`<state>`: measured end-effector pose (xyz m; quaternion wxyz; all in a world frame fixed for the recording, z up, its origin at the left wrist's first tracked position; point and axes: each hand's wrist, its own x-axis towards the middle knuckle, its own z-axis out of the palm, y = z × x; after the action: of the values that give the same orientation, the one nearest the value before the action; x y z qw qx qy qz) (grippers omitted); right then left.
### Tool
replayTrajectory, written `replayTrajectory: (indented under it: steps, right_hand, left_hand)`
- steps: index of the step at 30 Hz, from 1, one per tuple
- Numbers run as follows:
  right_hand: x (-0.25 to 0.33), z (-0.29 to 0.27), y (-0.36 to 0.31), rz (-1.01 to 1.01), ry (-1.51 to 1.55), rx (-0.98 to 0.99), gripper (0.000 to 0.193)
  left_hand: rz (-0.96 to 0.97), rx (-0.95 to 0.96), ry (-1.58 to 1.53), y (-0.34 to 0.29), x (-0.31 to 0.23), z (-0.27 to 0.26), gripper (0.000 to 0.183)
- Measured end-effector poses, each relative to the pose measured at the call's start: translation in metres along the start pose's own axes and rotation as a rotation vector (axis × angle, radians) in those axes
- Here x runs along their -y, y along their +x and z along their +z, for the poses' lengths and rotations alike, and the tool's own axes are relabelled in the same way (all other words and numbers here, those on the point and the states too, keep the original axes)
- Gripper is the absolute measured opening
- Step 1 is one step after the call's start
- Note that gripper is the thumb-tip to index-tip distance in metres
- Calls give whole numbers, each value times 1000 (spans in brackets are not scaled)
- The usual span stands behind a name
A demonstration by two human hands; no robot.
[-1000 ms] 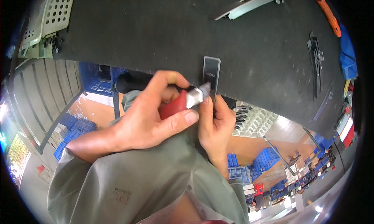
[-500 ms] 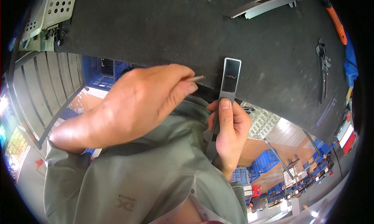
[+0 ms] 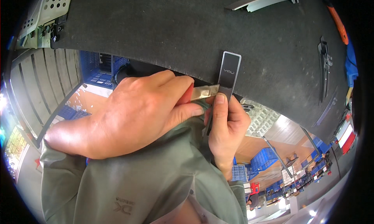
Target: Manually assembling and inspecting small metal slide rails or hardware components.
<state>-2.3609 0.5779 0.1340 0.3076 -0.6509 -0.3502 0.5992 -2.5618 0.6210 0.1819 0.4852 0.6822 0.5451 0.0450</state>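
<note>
My left hand (image 3: 140,111) is closed on a short flat blade (image 3: 204,92) with a red grip, brownish and shiny along its length. The blade points right, and its end meets the left edge of a long dark strip (image 3: 230,70) with a silver rim and a glossy black face. My right hand (image 3: 226,124) is wrapped round the strip lower down, its thumb lying on the front near the blade's end. The strip stands nearly upright at the near edge of the black worktop (image 3: 156,29). My right hand covers part of its lower length.
A curved silver-grey trim part (image 3: 269,1) lies at the far right of the worktop. An orange-handled tool (image 3: 338,25) and a thin black part (image 3: 323,68) lie at the right. A perforated white bin (image 3: 56,2) stands far left; a blue crate (image 3: 91,70) sits below the worktop.
My left hand has turned and moved slightly right, bringing the blade's flat side into view and its end against the strip. The strip has shifted slightly up and leans a little more.
</note>
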Motion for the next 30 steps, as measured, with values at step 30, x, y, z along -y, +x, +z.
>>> replayTrajectory:
  steps: [30]
  right_hand:
    - [-11, -7, 6, -130, -197, 24, 19]
  left_hand:
    - [2, 71, -73, 12, 1, -5, 40]
